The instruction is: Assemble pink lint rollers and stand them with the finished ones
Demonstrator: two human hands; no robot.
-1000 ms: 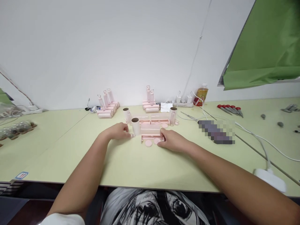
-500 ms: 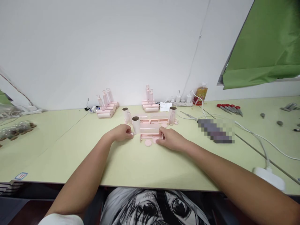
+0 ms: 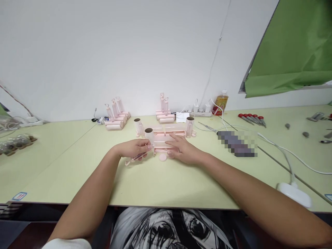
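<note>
My left hand [image 3: 137, 148] is closed around a slim clear tube [image 3: 135, 158] with a pink ring-shaped end, held tilted just above the table. My right hand [image 3: 183, 151] has its fingers spread over the right side of an open pink case [image 3: 160, 149], with its thumb at the front edge. A flat pink disc [image 3: 163, 157] lies in front of the case. Beside my left fingertips stands a white roll [image 3: 149, 137] with a brown cardboard core. Part of the case is hidden under my right hand.
Behind are more open pink cases [image 3: 172, 133] and upright white rolls [image 3: 189, 129]. Finished-looking pink cylinders [image 3: 114, 126] stand in groups by the wall. To the right lie scissors [image 3: 207, 127], a blurred dark object [image 3: 234, 143], red-ended tools [image 3: 252, 118] and white cables.
My left hand has picked up the clear tube and tilted it. My right hand has spread its fingers and shifted slightly over the case; one of the two pink discs no longer shows.
</note>
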